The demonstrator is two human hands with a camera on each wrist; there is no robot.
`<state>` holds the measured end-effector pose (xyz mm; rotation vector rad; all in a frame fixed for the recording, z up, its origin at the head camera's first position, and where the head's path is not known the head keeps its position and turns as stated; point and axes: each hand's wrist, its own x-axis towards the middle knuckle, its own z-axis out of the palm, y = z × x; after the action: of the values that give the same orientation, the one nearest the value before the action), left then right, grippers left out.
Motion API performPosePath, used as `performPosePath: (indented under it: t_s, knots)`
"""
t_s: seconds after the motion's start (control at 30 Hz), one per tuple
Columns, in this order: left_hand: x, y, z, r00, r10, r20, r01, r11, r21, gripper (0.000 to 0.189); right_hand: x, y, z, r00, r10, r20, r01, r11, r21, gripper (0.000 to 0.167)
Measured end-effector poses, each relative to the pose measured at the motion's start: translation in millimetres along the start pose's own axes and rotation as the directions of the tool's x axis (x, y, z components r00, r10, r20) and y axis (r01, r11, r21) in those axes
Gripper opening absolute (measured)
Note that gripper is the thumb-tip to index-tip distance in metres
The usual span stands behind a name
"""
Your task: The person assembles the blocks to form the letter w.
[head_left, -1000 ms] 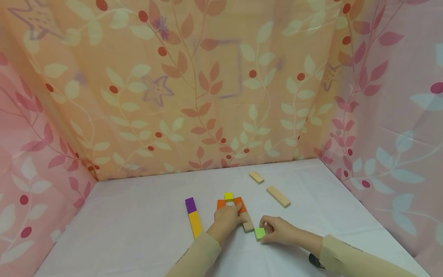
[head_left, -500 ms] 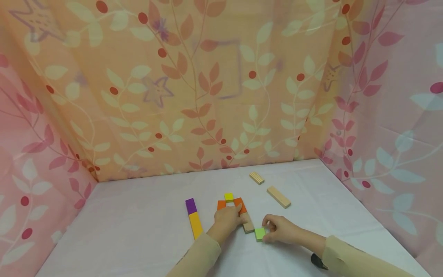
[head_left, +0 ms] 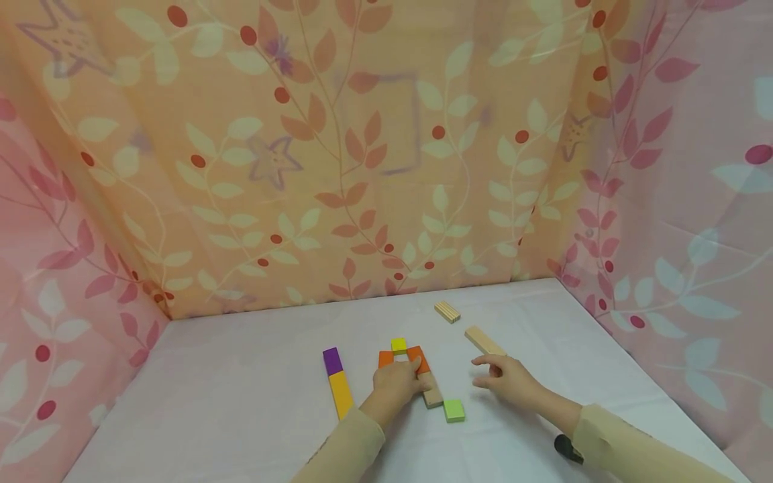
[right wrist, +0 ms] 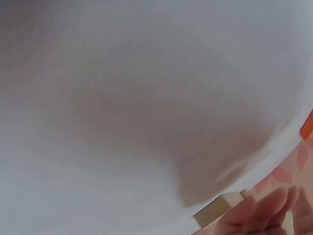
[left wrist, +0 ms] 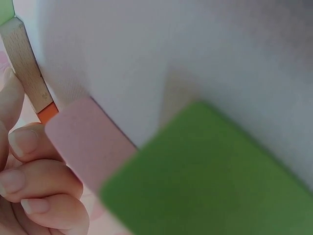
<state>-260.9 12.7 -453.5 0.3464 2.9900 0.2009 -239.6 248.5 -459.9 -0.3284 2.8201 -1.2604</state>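
Note:
My left hand (head_left: pixel 395 382) lies over the middle of a row of flat blocks. Its thumb touches a plain wooden block (left wrist: pixel 24 63), and its bent fingers lie beside an orange block (head_left: pixel 418 359) and a pink block (left wrist: pixel 93 137). A green block (left wrist: pixel 210 176) overlaps the pink one, close to the left wrist camera. Off to the right, my right hand (head_left: pixel 510 382) is raised with thumb and fingers parted, nothing between them. It partly covers a long plain wooden block (head_left: pixel 483 341). A light green block (head_left: pixel 454 410) lies at the wooden block's near end.
A yellow block (head_left: pixel 398 345) and another orange block (head_left: pixel 385 359) lie beyond the left hand. To the left, a purple block (head_left: pixel 332 361) meets an amber one (head_left: pixel 341 394). A ridged wooden block (head_left: pixel 447 312) lies toward the back, before a patterned curtain (head_left: pixel 362 168).
My right hand has let go of the light green block and moved up and right toward the long wooden block. The left hand has stayed in place.

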Motion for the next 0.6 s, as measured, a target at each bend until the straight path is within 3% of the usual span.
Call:
performPosePath:
  t_s: [0.1, 0.23, 0.6]
  knots:
    - [-0.8, 0.5, -0.8, 1.000, -0.004, -0.002, 0.004, 1.000, 0.005, 0.062, 5.2, 3.5, -6.2, 0.996, 0.038, -0.084, -0.040, 0.999, -0.031, 0.051]
    - [-0.2, 0.1, -0.8, 1.000, -0.006, -0.005, 0.006, 1.000, 0.006, 0.062, 11.6, 12.5, -15.4, 0.990, 0.057, -0.131, -0.073, 0.991, -0.115, 0.062]
    - [1.1, -0.1, 2.0, 1.000, -0.004, 0.005, 0.004, 1.000, 0.002, 0.064, 27.3, 39.0, -33.4, 0.972, 0.212, -0.104, -0.230, 0.949, -0.217, 0.071]
